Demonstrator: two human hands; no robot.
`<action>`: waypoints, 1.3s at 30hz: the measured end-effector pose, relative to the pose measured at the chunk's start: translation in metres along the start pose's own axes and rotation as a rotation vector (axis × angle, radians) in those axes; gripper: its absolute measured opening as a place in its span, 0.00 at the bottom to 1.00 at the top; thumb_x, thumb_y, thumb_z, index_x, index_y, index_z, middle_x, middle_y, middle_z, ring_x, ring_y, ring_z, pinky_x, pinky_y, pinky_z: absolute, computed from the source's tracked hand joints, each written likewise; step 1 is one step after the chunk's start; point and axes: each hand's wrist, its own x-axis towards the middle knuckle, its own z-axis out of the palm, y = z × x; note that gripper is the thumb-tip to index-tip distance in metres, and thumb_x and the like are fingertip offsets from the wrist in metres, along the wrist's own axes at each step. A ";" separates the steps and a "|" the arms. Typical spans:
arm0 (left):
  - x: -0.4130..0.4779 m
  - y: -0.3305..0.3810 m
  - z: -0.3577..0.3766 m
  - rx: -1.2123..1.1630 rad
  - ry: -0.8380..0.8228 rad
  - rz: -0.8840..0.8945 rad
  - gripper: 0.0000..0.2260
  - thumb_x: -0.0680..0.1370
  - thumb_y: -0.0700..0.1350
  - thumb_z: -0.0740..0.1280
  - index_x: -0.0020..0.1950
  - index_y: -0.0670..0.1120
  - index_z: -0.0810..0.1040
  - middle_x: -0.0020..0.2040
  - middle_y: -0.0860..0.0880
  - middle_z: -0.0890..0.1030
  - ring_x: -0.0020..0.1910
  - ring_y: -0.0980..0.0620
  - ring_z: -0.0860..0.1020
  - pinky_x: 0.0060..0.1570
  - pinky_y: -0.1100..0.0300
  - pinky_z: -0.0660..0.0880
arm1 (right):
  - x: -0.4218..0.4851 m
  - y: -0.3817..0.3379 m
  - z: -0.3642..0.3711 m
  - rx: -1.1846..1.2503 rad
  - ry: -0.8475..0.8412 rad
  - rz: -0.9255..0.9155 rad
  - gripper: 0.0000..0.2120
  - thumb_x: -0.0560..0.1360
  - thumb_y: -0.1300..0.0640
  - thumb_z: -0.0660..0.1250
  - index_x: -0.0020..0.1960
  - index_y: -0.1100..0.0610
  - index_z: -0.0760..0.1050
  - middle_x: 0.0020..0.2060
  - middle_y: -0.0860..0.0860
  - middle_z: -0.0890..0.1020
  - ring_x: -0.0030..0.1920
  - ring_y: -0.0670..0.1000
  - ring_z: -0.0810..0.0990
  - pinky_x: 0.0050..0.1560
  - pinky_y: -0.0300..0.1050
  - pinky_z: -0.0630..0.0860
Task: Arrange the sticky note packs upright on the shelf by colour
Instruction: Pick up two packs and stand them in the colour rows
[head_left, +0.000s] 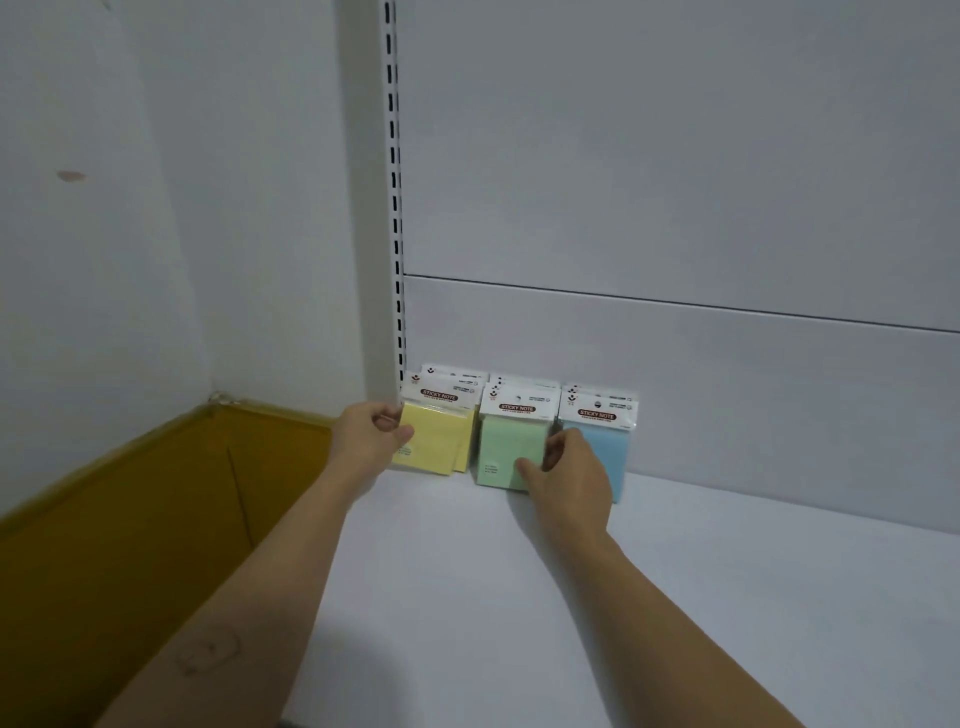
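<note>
Left grip (370, 435) pinching upright yellow packs (442, 439), right grip (571, 478) holding green packs (509, 446)

The left hand (366, 436) covers the nine o'clock edge of the front pale-yellow plastic-wrapped sticky note pack (441, 441). The right hand (571, 478) hides the five o'clock corner of the front mint-green wrapped sticky note pack (511, 447) and the seven o'clock corner of the front sky-blue wrapped sticky note pack (605, 441); its fingertips vanish between the two. The rear packs (452, 371) show only white card tops at twelve o'clock, so their number is unclear. The fine print under "STICKY NOTE" is too small to read. The left forearm (249, 597) and right forearm (675, 613) are cut off at six o'clock, and the mustard-brown cardboard box (130, 545) at nine.
</note>
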 end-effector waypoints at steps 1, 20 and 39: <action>0.004 -0.001 0.003 -0.008 0.006 -0.008 0.08 0.71 0.34 0.73 0.48 0.41 0.81 0.38 0.45 0.80 0.37 0.49 0.78 0.41 0.58 0.77 | 0.001 0.000 -0.001 -0.022 0.012 -0.006 0.16 0.67 0.48 0.72 0.46 0.50 0.67 0.42 0.47 0.79 0.45 0.54 0.77 0.47 0.49 0.74; -0.010 -0.021 0.028 0.208 0.041 0.091 0.16 0.70 0.44 0.75 0.56 0.45 0.79 0.51 0.48 0.81 0.47 0.53 0.79 0.45 0.62 0.73 | 0.005 0.000 0.012 -0.080 0.029 -0.020 0.19 0.68 0.48 0.70 0.51 0.50 0.65 0.46 0.48 0.79 0.45 0.55 0.77 0.46 0.48 0.73; -0.024 0.000 0.030 0.468 0.082 0.295 0.22 0.72 0.47 0.72 0.63 0.48 0.71 0.62 0.48 0.72 0.62 0.48 0.69 0.60 0.55 0.68 | 0.000 -0.007 -0.002 -0.170 0.156 -0.180 0.37 0.66 0.49 0.74 0.70 0.58 0.64 0.63 0.54 0.71 0.64 0.55 0.68 0.64 0.48 0.64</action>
